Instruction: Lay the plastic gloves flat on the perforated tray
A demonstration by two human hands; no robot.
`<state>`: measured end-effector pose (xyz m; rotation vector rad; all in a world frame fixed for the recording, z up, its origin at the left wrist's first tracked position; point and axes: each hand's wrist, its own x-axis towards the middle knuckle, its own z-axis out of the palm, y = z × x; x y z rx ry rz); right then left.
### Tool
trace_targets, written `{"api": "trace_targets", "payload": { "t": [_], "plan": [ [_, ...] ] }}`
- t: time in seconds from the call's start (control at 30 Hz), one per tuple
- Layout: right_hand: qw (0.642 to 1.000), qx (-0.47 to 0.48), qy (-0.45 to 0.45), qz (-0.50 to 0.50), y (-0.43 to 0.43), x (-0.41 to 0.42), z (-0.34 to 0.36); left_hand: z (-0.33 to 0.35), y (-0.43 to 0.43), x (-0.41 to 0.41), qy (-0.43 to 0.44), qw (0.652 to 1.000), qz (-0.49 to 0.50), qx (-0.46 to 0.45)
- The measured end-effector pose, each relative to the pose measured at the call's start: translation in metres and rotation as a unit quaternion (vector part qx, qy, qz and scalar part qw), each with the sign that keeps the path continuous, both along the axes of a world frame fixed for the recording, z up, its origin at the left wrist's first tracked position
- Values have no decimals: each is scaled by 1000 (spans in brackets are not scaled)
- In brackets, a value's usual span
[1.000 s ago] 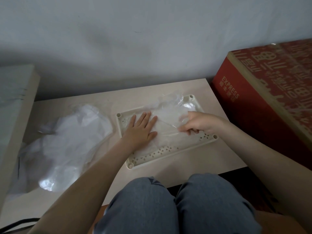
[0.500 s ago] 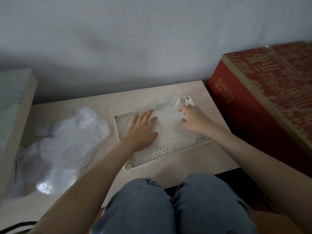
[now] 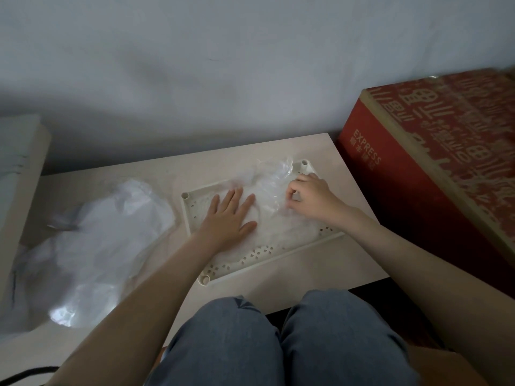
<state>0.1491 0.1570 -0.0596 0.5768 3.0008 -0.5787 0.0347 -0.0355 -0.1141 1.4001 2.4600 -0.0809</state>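
Head view: crinkled clear gloves cover rectangular perforated tray.

Clear crinkled plastic gloves spread over cream perforated tray, far end bunched

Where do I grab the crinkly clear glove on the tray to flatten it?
Probably the bunched far edge of the clear plastic glove, pinched from the right: the left hand pins its near part to the cream perforated tray, leaving that raised end free.
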Motion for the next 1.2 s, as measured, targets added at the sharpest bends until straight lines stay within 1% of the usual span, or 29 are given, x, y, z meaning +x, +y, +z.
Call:
{"api": "trace_targets", "payload": {
  "t": [0.2,0.4,0.47,0.57,0.7,0.83,0.93,1.03,1.13,1.2],
  "plan": [
    [997,-73,22,-7,2,1,15,1,-2,0,-7,1000,1,-3],
    [987,-155,52,-6,8,6,20,1,-2,1,-7,1000,2,-1],
    [976,-211,48,-12,7,7,23,1,-2,1,-5,1000,2,1],
    [951,-304,45,-33,6,7,27,0,-2,1,-4,1000,2,-1],
    [930,-351,65,-87,11,5,27,1,-3,0,-6,1000,-1,-1],
    [932,-333,37,-138,19,10,22,0,-3,-1,-8,1000,-4,3],
    [945,-285,2,-162,22,14,16,-1,-3,-1,-11,1000,-7,12],
    [963,-211,-24,-165,24,18,11,0,-4,0,10,1000,-16,18],
    [984,-117,-8,-134,18,20,10,3,-6,2,34,998,-40,34],
    [995,-61,14,-76,9,20,11,6,-5,2,47,995,-55,75]
  ]
}}
